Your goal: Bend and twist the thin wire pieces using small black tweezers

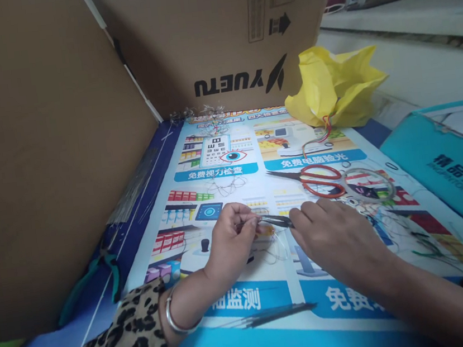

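Over the middle of a printed poster sheet, my left hand (235,235) pinches a piece of thin wire work (271,242), whose fine loops hang below the fingers. My right hand (327,235) is closed around small dark-jawed pliers (277,221). The jaw tips meet the wire at my left fingertips; the handles are hidden in my palm. Just beyond my right hand lie red-handled scissors (320,179), blades pointing left. Nearer to me rests a bundle of thin dark wires (280,314). Farther off, a faint loop of wire (226,184) lies on the sheet.
Cardboard panels (214,35) stand at the left and back. Green-handled pliers (95,280) lie left, below straight wire strips (134,191). A clear ring-shaped roll (370,184), a yellow bag (330,85) and a teal box (450,163) are to the right. Tangled wire pieces (211,111) sit at the back.
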`<state>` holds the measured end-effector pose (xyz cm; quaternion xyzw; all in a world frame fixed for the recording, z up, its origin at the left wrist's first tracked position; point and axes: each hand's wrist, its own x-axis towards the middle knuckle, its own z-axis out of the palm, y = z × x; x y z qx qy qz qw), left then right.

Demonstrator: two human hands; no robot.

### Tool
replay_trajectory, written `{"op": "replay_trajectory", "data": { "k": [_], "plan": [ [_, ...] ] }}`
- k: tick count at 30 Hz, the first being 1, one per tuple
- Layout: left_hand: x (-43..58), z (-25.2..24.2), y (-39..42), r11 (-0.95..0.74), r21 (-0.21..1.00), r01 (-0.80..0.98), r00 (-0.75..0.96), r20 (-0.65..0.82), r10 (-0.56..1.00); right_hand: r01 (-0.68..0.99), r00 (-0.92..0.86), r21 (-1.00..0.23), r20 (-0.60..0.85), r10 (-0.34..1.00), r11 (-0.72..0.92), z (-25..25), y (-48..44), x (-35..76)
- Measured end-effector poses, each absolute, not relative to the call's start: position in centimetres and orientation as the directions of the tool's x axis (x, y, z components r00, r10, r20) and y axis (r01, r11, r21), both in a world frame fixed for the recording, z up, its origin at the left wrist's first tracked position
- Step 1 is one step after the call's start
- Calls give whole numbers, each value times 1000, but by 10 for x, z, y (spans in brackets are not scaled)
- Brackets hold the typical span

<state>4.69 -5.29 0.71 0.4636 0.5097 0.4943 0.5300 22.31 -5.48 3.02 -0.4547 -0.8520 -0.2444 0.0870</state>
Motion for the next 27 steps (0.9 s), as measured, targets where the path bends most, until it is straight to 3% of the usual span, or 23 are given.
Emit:
{"op": "replay_trajectory", "data": {
  "k": [14,27],
  "plan": [
    [52,6,-51,89,990,-106,-31,-93,995,845,-517,348,331,790,407,30,-57,214],
    [53,9,-51,140,973,-183,-25,-146,989,863,-488,262,219,845,431,27,-54,212]
  ]
}}
